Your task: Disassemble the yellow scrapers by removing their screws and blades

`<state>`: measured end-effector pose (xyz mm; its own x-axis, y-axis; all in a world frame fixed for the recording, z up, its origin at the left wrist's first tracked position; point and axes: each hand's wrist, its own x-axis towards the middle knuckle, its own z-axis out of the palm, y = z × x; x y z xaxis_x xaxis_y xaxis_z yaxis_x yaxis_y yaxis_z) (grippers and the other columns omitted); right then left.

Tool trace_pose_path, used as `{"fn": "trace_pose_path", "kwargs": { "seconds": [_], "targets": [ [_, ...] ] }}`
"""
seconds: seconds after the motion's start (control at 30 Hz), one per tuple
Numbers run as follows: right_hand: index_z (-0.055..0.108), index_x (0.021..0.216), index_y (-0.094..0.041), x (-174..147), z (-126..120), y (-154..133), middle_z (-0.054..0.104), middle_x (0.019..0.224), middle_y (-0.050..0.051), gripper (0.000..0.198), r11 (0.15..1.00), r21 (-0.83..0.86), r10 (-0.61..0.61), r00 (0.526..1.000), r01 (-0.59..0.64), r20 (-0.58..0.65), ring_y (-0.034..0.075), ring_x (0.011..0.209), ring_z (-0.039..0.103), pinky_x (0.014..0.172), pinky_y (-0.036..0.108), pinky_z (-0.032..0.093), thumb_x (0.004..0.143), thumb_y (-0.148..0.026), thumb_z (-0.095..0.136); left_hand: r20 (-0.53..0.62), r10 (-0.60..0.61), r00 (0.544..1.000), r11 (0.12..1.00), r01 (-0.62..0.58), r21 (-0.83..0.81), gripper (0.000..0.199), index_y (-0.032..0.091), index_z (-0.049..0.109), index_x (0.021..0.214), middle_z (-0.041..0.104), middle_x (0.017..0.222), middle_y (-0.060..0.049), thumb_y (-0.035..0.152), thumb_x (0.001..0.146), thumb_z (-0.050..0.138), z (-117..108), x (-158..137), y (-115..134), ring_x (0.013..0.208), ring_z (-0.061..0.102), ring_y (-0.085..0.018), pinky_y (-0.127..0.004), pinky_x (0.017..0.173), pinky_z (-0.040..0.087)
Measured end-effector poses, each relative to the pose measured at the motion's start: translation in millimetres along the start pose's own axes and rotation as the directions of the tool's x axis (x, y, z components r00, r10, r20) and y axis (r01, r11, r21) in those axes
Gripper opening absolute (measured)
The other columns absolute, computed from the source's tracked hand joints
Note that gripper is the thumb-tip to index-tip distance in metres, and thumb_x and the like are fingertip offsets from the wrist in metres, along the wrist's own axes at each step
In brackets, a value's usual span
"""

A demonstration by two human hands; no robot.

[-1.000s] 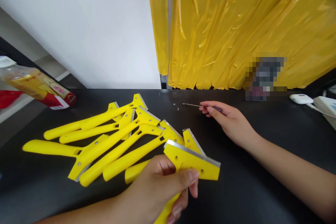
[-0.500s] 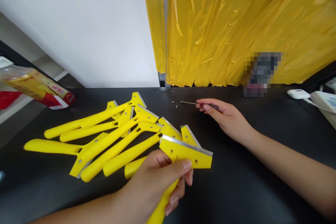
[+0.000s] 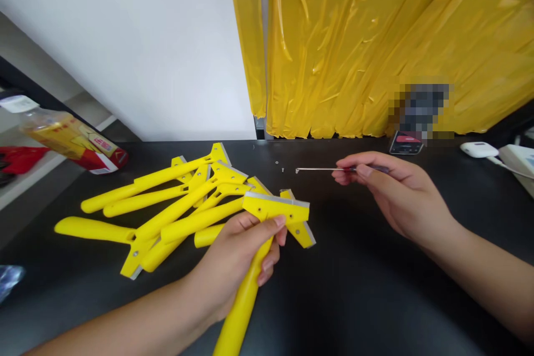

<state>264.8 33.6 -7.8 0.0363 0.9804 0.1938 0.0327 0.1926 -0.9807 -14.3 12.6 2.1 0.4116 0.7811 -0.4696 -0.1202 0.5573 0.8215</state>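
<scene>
My left hand (image 3: 250, 239) is closed around a yellow scraper (image 3: 244, 303), its broad head up with a metal blade along the top edge and two holes showing. My right hand (image 3: 384, 186) pinches a thin screwdriver (image 3: 319, 169) by its dark handle, the shaft pointing left. At the screwdriver's tip sits a small bright piece (image 3: 297, 171), probably a screw; whether it clings to the tip is too small to tell. Left of it lie a tiny screw (image 3: 282, 169) and a small ring-like piece (image 3: 276, 162). Several more yellow scrapers (image 3: 175, 214) lie in an overlapping pile left of and behind the held one.
On the left stands a tilted-looking bottle (image 3: 79, 142) with a red and yellow label. At the back right are a phone (image 3: 404, 143), partly pixelated, and a white earbud case (image 3: 479, 149). Yellow plastic sheeting (image 3: 354, 44) hangs behind the black table (image 3: 354, 300).
The screwdriver and my right hand have moved right and nearer. My left hand has shifted the scraper slightly left and away. Scrapers in the pile beside it have shifted.
</scene>
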Motion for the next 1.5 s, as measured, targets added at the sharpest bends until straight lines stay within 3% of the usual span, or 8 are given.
{"fn": "trace_pose_path", "kwargs": {
  "seconds": [0.17, 0.37, 0.97, 1.07, 1.17, 1.3, 1.4, 1.5],
  "targets": [
    [0.086, 0.110, -0.036, -19.9, -0.5, -18.8, 0.081, 0.105, 0.004, 0.015, 0.997, -0.024, -0.066, 0.993, 0.068, 0.097, 0.023, 0.098, 0.076, 0.091, 0.037, 0.065, 0.102, -0.036, 0.073, -0.010, 0.018, 1.000, 1.000, -0.018, -0.020, 0.033, 0.017, 0.065, 0.078, 0.053, 0.054, 0.004, 0.040, 0.100, 0.072, -0.6, 1.7, 2.0, 0.044, 0.042, -0.007, -0.016, 0.042, 0.035],
    [0.082, 0.117, -0.039, -28.4, 1.3, -26.9, 0.080, 0.105, 0.003, 0.024, 0.954, -0.165, -0.188, 0.929, 0.250, 0.319, 0.021, 0.101, 0.074, 0.085, 0.033, 0.062, 0.107, -0.026, 0.064, -0.002, 0.017, 1.000, 0.999, -0.017, -0.047, 0.032, 0.017, 0.064, 0.078, 0.052, 0.053, 0.004, 0.038, 0.100, 0.073, 1.3, -1.4, 1.5, 0.043, 0.043, -0.007, -0.016, 0.042, 0.035],
    [0.080, 0.116, -0.038, -25.3, 0.4, -30.3, 0.080, 0.103, 0.003, 0.027, 0.914, -0.244, -0.220, 0.900, 0.325, 0.376, 0.022, 0.091, 0.076, 0.076, 0.034, 0.061, 0.104, -0.020, 0.063, 0.026, 0.002, 1.000, 0.999, -0.001, -0.051, 0.034, 0.017, 0.065, 0.077, 0.049, 0.051, 0.004, 0.040, 0.101, 0.070, -1.0, 1.0, 0.3, 0.042, 0.040, -0.007, -0.016, 0.042, 0.034],
    [0.078, 0.118, -0.035, -24.3, 1.8, -38.3, 0.079, 0.098, 0.004, 0.031, 0.872, -0.279, -0.263, 0.865, 0.402, 0.427, 0.022, 0.086, 0.075, 0.071, 0.035, 0.060, 0.100, -0.015, 0.062, 0.014, 0.001, 1.000, 0.998, 0.000, -0.068, 0.032, 0.017, 0.065, 0.077, 0.052, 0.055, 0.004, 0.039, 0.099, 0.074, -0.2, 0.3, 0.0, 0.043, 0.040, -0.007, -0.016, 0.041, 0.034],
    [0.072, 0.127, -0.033, -28.0, 3.7, -50.7, 0.077, 0.092, 0.004, 0.042, 0.792, -0.311, -0.326, 0.795, 0.525, 0.512, 0.022, 0.081, 0.074, 0.068, 0.035, 0.060, 0.096, -0.007, 0.060, -0.003, 0.003, 1.000, 0.998, -0.004, -0.070, 0.031, 0.017, 0.065, 0.078, 0.054, 0.059, 0.004, 0.038, 0.096, 0.078, 1.5, -1.0, -1.3, 0.044, 0.041, -0.006, -0.016, 0.040, 0.034],
    [0.064, 0.135, -0.030, -41.1, 4.5, -60.0, 0.079, 0.100, 0.005, 0.048, 0.675, -0.379, -0.316, 0.713, 0.632, 0.626, 0.025, 0.092, 0.076, 0.078, 0.039, 0.062, 0.093, -0.007, 0.061, 0.005, -0.030, 1.000, 0.999, 0.030, 0.023, 0.036, 0.018, 0.064, 0.078, 0.050, 0.051, 0.005, 0.045, 0.098, 0.075, 2.5, -0.6, -6.3, 0.042, 0.039, -0.006, -0.016, 0.040, 0.034],
    [0.063, 0.135, -0.029, -49.8, 7.3, -60.0, 0.081, 0.105, 0.006, 0.047, 0.612, -0.444, -0.313, 0.716, 0.655, 0.625, 0.029, 0.097, 0.076, 0.078, 0.042, 0.059, 0.092, -0.010, 0.065, 0.021, -0.057, 0.998, 0.993, 0.055, 0.109, 0.038, 0.018, 0.064, 0.078, 0.053, 0.050, 0.004, 0.048, 0.099, 0.073, 1.1, 1.2, -11.5, 0.040, 0.042, -0.006, -0.016, 0.041, 0.033],
    [0.060, 0.138, -0.031, -53.4, 13.1, -61.3, 0.080, 0.091, 0.004, 0.045, 0.560, -0.484, -0.355, 0.723, 0.672, 0.593, 0.027, 0.079, 0.074, 0.062, 0.043, 0.052, 0.096, -0.016, 0.065, 0.029, -0.077, 0.997, 0.984, 0.072, 0.161, 0.038, 0.018, 0.064, 0.079, 0.053, 0.051, 0.004, 0.049, 0.100, 0.071, -0.7, 2.1, -14.7, 0.040, 0.043, -0.007, -0.016, 0.041, 0.033]
  ]
}}
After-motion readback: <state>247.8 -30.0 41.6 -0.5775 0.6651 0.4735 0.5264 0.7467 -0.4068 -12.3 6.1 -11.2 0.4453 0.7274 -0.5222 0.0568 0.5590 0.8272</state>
